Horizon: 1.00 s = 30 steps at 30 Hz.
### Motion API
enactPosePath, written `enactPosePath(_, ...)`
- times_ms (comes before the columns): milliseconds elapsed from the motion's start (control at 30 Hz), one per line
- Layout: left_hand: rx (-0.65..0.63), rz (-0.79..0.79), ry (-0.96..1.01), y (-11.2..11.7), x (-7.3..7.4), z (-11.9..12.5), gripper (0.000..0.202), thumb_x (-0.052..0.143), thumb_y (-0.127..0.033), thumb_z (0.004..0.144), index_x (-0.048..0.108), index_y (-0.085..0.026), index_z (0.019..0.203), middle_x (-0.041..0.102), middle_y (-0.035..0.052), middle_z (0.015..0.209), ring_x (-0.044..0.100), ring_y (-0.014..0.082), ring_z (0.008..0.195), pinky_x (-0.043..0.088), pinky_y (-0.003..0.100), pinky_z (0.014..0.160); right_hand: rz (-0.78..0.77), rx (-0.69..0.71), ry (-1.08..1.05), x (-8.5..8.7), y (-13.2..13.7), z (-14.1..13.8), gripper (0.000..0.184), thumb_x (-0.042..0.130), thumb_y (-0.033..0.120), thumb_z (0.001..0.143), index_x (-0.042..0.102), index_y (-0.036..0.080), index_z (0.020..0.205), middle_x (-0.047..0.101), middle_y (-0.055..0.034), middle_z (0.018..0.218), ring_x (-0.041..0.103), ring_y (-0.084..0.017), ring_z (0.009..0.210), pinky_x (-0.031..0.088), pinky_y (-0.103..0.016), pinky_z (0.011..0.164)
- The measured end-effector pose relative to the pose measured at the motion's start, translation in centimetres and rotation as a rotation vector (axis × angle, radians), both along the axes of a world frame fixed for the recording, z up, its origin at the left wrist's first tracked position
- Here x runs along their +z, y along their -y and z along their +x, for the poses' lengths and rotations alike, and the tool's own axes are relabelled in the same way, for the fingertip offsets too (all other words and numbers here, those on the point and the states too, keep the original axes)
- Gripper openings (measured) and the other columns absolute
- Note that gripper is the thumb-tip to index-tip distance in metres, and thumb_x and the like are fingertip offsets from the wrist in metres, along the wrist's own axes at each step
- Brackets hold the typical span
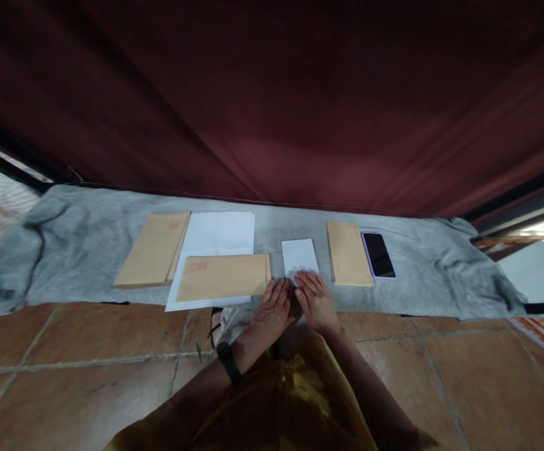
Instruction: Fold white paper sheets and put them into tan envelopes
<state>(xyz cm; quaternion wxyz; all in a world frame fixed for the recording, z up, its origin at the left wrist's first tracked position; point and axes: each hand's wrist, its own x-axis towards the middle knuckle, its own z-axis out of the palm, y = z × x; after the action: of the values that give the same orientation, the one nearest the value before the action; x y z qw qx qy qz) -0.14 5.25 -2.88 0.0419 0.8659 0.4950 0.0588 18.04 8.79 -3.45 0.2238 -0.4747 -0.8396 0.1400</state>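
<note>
tiled floor [88, 351] nearest. left hand [274, 310], with black wristband [229, 362], and right hand [316, 299] lie flat side by side, palms down. fingers [310, 283] straight, pressed together, tips on the near edge of a small white paper [299, 254]. paper lies on a grey cloth [79, 232], between 2 envelopes: left brown envelope [222, 277], right brown envelope [348, 252]. phone [378, 254] just beside the right one. farther left: white sheets [220, 232], envelope stack [154, 247]. red curtain [272, 94] behind.

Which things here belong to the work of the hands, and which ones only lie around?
In use: left hand, right hand, small white paper at their fingertips.
Lying about: phone, brown envelopes, white sheets, grey cloth.
</note>
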Motion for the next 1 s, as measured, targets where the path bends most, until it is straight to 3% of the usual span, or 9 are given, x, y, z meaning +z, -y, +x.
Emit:
enactPosePath(300, 0.03, -0.037, -0.01, -0.1, 0.2, 0.4, 0.067, 0.064, -0.044, 0.093, 0.051, -0.001, 0.142, 0.053, 0.028, 0.148, 0.04, 0.036, 0.148, 0.028, 0.056, 0.124, -0.073, 0.082, 0.048, 0.4, -2.3, -2.0, 0.045, 0.034, 0.035, 0.109, 0.058, 0.022, 0.144, 0.056, -0.0072, 0.151, 0.046, -0.024, 0.144, 0.028, -0.052, 0.124)
enactPosePath(500, 0.032, -0.05, -0.003, -0.2, -0.1, 0.6, 0.061, 0.059, -0.042, 0.096, 0.051, -0.004, 0.143, 0.054, 0.0283, 0.146, 0.046, 0.0382, 0.144, 0.031, 0.061, 0.122, -0.078, 0.073, 0.074, 0.6, -3.2, -2.5, 0.043, 0.036, 0.035, 0.108, 0.059, 0.022, 0.142, 0.056, -0.0066, 0.151, 0.046, -0.027, 0.144, 0.027, -0.053, 0.124)
enactPosePath(1000, 0.04, -0.013, -0.032, -0.1, 0.6, 0.5, 0.06, 0.062, -0.043, 0.094, 0.053, -0.006, 0.141, 0.053, 0.0251, 0.15, 0.043, 0.0352, 0.146, 0.032, 0.054, 0.122, -0.043, 0.035, 0.078, -0.4, -7.3, -4.3, 0.043, 0.039, 0.032, 0.107, 0.058, 0.019, 0.143, 0.054, -0.0095, 0.152, 0.047, -0.026, 0.143, 0.028, -0.052, 0.123)
